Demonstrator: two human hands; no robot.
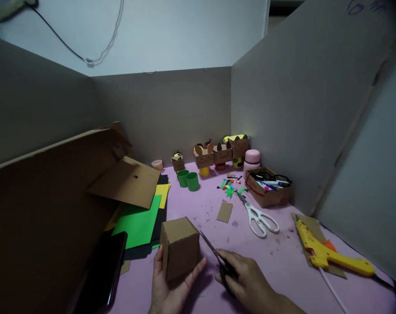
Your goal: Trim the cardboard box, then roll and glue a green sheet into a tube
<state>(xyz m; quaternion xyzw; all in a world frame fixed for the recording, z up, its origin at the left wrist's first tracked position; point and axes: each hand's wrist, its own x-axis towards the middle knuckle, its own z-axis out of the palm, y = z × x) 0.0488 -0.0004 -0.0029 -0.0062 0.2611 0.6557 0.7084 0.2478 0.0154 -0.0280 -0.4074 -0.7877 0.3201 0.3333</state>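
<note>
The left hand (pixel 168 296), cupped half-open, holds the cardboard box (pixel 181 255) near the surface's (pixel 201 200) close edge; to its right, the right hand (pixel 248 277) is curled round black scissors (pixel 218 258), blades slanting away leftward, tips just beside the box's upper right corner.

A bare left hand (pixel 173 291) is showing at six o'clock, a bare right hand (pixel 250 279) and wrist (pixel 278 303) at five.

Beyond the left hand (pixel 173 281), the cups (pixel 193 181) are green. Ahead of the right hand (pixel 246 277), the scissors (pixel 259 218) have white handles; to its right, the glue gun (pixel 332 255) is yellow. Below both hands, the tabletop (pixel 198 205) is pinkish-purple with darker blotches.
</note>
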